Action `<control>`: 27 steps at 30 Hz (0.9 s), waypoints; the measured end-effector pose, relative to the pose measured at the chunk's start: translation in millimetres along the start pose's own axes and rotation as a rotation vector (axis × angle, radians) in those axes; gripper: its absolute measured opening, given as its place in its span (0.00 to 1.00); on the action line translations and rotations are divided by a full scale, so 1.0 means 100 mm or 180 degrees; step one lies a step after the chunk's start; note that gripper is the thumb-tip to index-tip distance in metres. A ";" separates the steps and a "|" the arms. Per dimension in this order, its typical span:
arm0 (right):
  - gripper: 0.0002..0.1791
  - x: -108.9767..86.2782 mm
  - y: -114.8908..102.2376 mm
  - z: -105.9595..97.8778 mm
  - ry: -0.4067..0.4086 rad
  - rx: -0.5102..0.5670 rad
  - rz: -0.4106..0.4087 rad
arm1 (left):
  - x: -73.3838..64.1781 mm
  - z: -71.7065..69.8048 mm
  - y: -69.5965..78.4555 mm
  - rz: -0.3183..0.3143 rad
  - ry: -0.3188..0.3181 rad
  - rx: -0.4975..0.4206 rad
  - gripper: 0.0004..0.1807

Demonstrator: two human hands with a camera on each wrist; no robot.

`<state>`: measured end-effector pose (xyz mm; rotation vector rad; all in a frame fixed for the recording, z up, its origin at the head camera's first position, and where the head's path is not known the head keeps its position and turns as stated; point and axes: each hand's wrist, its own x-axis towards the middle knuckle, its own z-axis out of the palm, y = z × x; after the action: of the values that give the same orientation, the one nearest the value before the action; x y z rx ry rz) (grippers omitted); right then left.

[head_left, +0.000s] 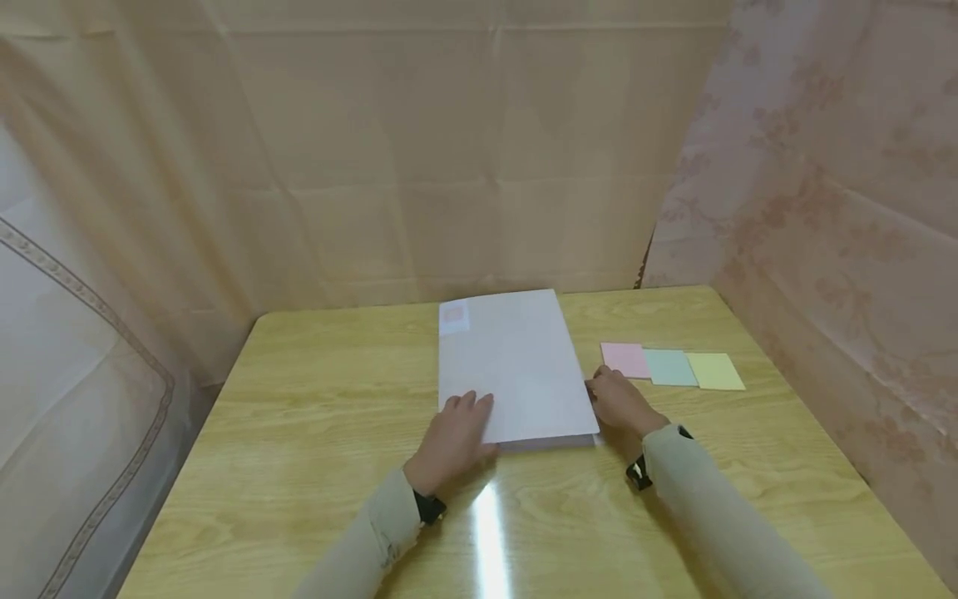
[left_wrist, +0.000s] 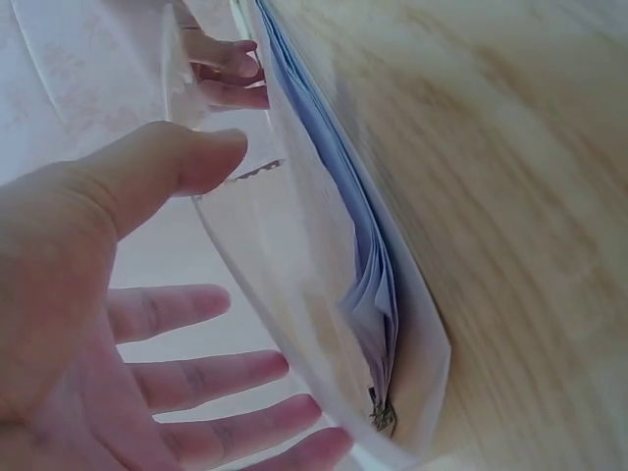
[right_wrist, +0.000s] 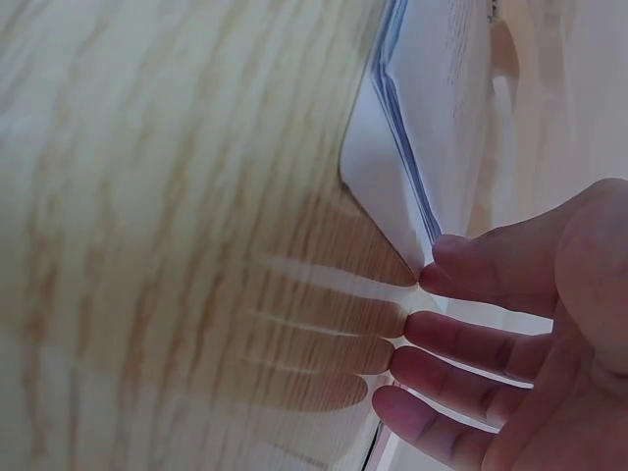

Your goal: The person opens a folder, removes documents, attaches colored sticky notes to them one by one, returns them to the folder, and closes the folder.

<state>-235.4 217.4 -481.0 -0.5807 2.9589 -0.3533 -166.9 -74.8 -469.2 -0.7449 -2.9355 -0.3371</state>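
Resting straight-fingered on the near left corner of a white folder (head_left: 516, 362), the left hand (head_left: 456, 441) grasps nothing. The folder lies mid-desk (head_left: 299, 399), its cover raised over papers (left_wrist: 358, 216); the right hand (head_left: 619, 401) pinches its right edge. Beyond that hand sit pink (head_left: 625, 360), green (head_left: 670, 367) and yellow squares (head_left: 716, 372); a beige curtain (head_left: 449, 150) hangs behind.

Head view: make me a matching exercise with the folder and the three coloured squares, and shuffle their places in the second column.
1. White folder
2. Pink square
3. Pale green square
4. Yellow square

A. Middle of the row
B. Right end of the row
C. Partly hidden by the left hand
D. Left end of the row

Pairs: 1-C, 2-D, 3-A, 4-B
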 end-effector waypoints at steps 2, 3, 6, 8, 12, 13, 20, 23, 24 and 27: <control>0.14 -0.01 0.01 0.00 0.0075 -0.0040 -0.0092 | -0.02 -0.01 0.00 -0.0020 0.0044 0.0006 0.36; 0.13 -0.01 0.00 0.00 0.0111 -0.0049 -0.0137 | -0.03 -0.01 -0.01 -0.0037 0.0056 0.0013 0.35; 0.12 -0.01 0.00 -0.01 0.0131 0.0065 -0.0135 | -0.07 -0.02 -0.03 -0.0093 0.0104 -0.0052 0.35; 0.11 -0.01 0.00 -0.01 0.0110 0.0122 -0.0107 | -0.10 -0.04 -0.04 -0.0126 0.0149 -0.0145 0.34; 0.13 0.00 0.00 -0.03 0.0024 0.0236 0.0025 | -0.15 -0.04 -0.06 -0.0171 0.0348 -0.0334 0.32; 0.14 0.00 -0.01 -0.04 -0.0010 0.0266 0.0078 | -0.17 -0.04 -0.06 -0.0181 0.0413 -0.0389 0.32; 0.21 0.04 -0.06 -0.05 -0.0107 0.0454 0.0391 | -0.24 -0.04 -0.05 -0.0444 0.0809 -0.0673 0.29; 0.23 0.07 -0.11 -0.04 -0.0016 0.0493 0.0408 | -0.27 -0.05 -0.05 -0.0509 0.0959 -0.0716 0.28; 0.23 0.08 -0.12 -0.04 0.0013 0.0493 0.0374 | -0.28 -0.05 -0.05 -0.0528 0.1000 -0.0725 0.27; 0.25 0.11 -0.18 -0.03 0.0047 0.0531 0.0291 | -0.30 -0.05 -0.06 -0.0691 0.1032 -0.0844 0.27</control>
<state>-239.2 197.3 -474.3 -0.4235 2.9195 -0.5901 -143.2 -94.5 -470.0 -0.3501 -2.6903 -0.7961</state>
